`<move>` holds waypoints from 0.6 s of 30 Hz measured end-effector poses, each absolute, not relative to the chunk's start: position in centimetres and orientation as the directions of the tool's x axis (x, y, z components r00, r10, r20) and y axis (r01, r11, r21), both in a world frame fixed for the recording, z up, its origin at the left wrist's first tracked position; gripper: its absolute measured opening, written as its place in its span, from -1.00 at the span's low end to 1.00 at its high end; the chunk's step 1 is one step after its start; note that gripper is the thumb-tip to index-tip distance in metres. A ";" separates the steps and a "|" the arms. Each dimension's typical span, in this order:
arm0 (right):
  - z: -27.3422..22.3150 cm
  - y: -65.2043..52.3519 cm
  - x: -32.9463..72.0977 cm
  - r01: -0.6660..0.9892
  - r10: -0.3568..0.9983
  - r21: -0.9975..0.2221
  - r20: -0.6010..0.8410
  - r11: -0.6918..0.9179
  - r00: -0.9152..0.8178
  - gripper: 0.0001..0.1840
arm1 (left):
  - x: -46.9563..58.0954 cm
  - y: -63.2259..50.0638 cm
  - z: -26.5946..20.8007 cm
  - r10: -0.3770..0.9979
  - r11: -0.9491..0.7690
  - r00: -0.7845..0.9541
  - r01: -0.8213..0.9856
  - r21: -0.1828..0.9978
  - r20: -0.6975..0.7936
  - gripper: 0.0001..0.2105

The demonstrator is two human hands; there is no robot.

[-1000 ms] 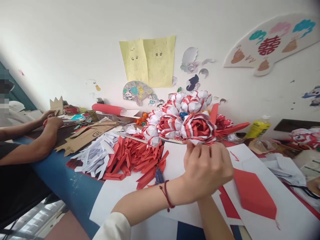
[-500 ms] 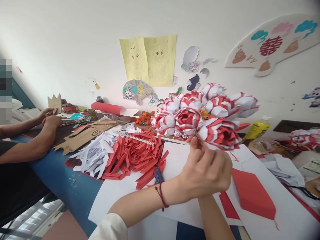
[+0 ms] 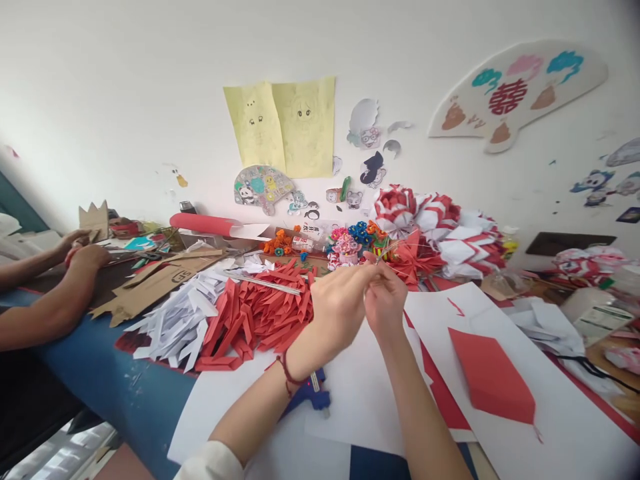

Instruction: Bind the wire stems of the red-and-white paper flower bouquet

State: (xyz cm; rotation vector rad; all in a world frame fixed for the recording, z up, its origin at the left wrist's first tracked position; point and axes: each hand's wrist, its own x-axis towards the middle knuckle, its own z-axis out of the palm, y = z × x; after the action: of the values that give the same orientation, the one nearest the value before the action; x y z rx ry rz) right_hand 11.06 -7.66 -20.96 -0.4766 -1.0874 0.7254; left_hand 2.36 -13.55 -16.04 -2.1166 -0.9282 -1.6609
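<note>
Along the left of the blue table (image 3: 115, 380), a co-worker's hands (image 3: 90, 257) work near a pointed cardboard crown (image 3: 94, 221); nearer the middle lie a flat piece of brown cardboard (image 3: 145, 293), a heap of white paper strips (image 3: 183, 310) and, against it, a heap of folded red strips (image 3: 260, 303), with thin pale rods (image 3: 265, 283) across the top; behind these rest a red roll (image 3: 200, 224) and small pink, blue and orange flowers (image 3: 346, 247); white sheets (image 3: 370, 400) spread beneath the forearms, and a blue tool (image 3: 313, 393) sits partly hidden by the left wrist; to the right a cut red piece (image 3: 493, 377) lies on white paper, and a yellow bottle (image 3: 510, 245) shows only in part behind the bouquet. Just beyond the person's hands, the bouquet of paper flowers (image 3: 435, 223) leans to the right, its blooms full and layered, white petals edged or striped with red; the left hand (image 3: 337, 303) and right hand (image 3: 387, 297) meet at its thin stems (image 3: 384, 252), the fingers of both drawn together and pinching there; the exact grip is partly covered.
</note>
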 end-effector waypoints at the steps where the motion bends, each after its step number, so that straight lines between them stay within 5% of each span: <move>1: -20.9 -7.6 11.1 -0.376 0.755 -0.656 0.601 0.654 0.264 -0.73 | 1.9 -13.4 -15.9 0.369 -0.778 0.080 0.571 0.260 0.926 -0.75; 4: -20.9 -8.1 11.3 -0.607 0.817 -0.593 0.549 0.529 0.175 -0.72 | 0.8 -13.0 -15.5 0.591 -0.755 -0.038 0.326 0.569 0.806 -0.80; 7: -21.1 -8.5 11.5 -0.648 0.845 -0.616 0.528 0.447 0.080 -0.67 | -0.1 -12.5 -15.3 0.734 -0.664 -0.083 0.122 0.738 0.674 -0.78; 13: -21.1 -8.4 11.7 -0.612 0.861 -0.676 0.508 0.411 0.017 -0.71 | -1.3 -11.1 -16.4 0.847 -0.530 -0.058 -0.163 0.833 0.528 -0.73; 18: -21.0 -8.5 12.1 -0.520 0.872 -0.727 0.483 0.449 0.078 -0.70 | -2.3 -11.3 -17.3 0.889 -0.444 0.040 -0.162 0.881 0.456 -0.73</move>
State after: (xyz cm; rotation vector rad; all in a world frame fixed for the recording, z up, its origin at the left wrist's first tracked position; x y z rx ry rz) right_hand 12.14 -8.55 -21.03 -0.4167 -1.0421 1.0879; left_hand -2.33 -11.31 -17.27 -2.5866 -1.3848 -2.7468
